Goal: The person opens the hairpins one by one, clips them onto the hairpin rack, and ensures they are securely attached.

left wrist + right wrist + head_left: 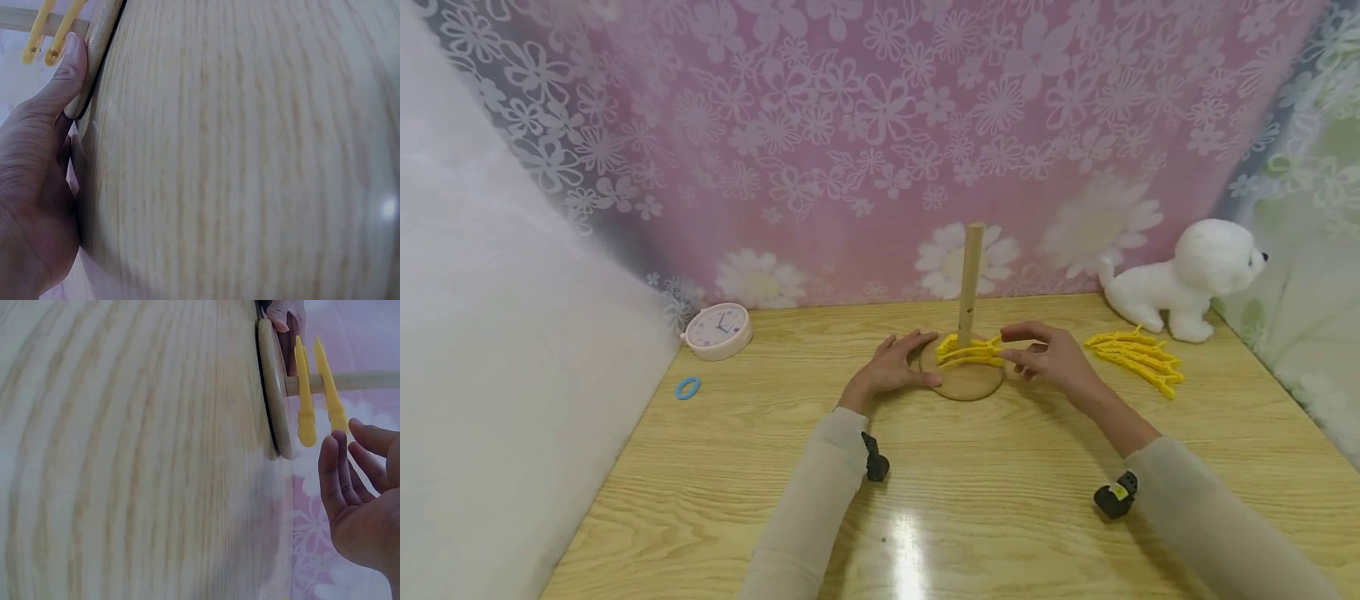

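Note:
A round wooden base (962,385) carries an upright wooden post (972,283). My left hand (893,364) holds the base's left rim, thumb on top and the other fingers round the edge. Several curved yellow plastic sticks (973,360) with forked ends lie stacked about the foot of the post. My right hand (1055,362) is at the right end of the upper yellow stick (330,387). In the right wrist view its fingertips pinch that end. The lower stick (305,403) sits nearer the base, a small gap below the upper one.
More yellow sticks (1138,357) lie in a bunch on the right of the table (760,500). Behind them stands a white toy dog (1195,279). A pink clock (718,332) and a blue ring (687,388) lie at the left. A flowered curtain (850,150) hangs along the back edge.

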### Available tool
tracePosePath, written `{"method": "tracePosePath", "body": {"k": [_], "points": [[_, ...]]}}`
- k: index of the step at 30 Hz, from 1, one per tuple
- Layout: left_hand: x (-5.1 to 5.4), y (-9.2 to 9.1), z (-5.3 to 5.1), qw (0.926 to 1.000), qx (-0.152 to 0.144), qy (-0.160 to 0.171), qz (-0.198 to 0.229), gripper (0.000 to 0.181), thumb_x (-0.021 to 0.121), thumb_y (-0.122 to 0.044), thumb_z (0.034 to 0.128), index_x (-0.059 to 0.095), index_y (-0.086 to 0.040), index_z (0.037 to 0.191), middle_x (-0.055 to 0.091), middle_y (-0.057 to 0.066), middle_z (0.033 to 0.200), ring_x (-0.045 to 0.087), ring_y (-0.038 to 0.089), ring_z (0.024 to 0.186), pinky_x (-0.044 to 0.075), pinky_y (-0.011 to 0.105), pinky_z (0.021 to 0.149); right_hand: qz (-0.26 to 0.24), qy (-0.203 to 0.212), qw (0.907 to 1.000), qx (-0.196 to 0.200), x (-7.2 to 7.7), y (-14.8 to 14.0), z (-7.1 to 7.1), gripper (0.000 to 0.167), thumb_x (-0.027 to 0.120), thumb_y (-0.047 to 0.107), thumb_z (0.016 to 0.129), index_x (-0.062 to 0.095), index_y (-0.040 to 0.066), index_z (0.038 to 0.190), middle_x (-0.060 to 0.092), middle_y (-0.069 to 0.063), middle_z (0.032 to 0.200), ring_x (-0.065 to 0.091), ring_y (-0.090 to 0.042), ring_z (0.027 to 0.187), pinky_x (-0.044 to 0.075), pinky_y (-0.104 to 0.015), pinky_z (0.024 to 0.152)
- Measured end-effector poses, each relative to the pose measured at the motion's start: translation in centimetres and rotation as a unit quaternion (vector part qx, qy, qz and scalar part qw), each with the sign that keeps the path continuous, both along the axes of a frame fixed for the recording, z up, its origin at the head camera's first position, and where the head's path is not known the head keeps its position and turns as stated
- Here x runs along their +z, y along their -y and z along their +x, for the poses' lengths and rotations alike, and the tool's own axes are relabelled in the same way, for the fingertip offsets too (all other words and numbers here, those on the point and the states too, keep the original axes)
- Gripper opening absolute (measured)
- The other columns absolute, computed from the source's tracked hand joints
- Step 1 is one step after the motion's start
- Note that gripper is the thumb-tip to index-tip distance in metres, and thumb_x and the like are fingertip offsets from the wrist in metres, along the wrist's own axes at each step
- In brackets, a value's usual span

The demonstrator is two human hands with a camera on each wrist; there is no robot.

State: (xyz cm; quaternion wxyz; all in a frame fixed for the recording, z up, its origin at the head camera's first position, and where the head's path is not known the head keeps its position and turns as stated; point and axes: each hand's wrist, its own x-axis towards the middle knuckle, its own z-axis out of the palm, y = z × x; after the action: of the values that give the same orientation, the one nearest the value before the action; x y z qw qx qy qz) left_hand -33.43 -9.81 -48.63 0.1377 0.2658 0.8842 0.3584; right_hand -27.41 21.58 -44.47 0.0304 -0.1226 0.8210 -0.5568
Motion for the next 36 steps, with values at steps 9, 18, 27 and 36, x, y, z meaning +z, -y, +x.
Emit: {"method": "tracePosePath", "body": {"k": [9,18,27,36], "points": [[0.0,0.0,0.1,1.0000,0.008,0.005,-0.002,0.090,0.081,-0.049,0.0900,0.034,-0.029,0.165,0.017,0.004,0.174,-0.002,0.030,0.162,-0.002,0.053,0.130,-0.009,0.012,0.9997,-0.018,-0.1,-2.9,1.0,0.048,0.071,0.026,0.102,0.059,0.007,0.143,0.068,0.005,0.123,0.069,-0.020,0.084,0.065,-0.041,0.074],[0.1,0.0,0.2,0.9999,0.009,0.006,-0.002,0.090,0.081,-0.049,0.0899,0.034,-0.030,0.165,0.017,0.005,0.174,-0.003,0.031,0.162,-0.002,0.054,0.130,0.013,0.041,0.9989,-0.020,0.0,-7.3,2.9,0.059,0.068,0.029,0.104,0.048,0.005,0.153,0.065,0.007,0.132,0.072,-0.020,0.094,0.065,-0.040,0.077],[0.1,0.1,0.0,1.0000,0.001,-0.002,-0.002,0.091,0.081,-0.047,0.0900,0.033,-0.026,0.165,0.018,0.007,0.174,0.007,0.024,0.162,-0.005,0.047,0.130,0.037,0.025,0.9965,-0.071,-1.0,-12.5,4.1,0.036,0.069,0.021,0.103,0.060,0.023,0.138,0.066,0.030,0.114,0.071,-0.007,0.087,0.061,-0.028,0.068],[0.0,0.0,-0.1,1.0000,-0.001,-0.001,-0.001,0.090,0.080,-0.048,0.0905,0.033,-0.027,0.165,0.019,0.005,0.174,0.010,0.017,0.161,-0.006,0.044,0.130,0.042,0.044,0.9890,-0.135,-0.8,-17.0,5.1,0.026,0.071,0.023,0.101,0.065,0.029,0.126,0.064,0.037,0.105,0.070,-0.002,0.081,0.061,-0.027,0.065]]}}
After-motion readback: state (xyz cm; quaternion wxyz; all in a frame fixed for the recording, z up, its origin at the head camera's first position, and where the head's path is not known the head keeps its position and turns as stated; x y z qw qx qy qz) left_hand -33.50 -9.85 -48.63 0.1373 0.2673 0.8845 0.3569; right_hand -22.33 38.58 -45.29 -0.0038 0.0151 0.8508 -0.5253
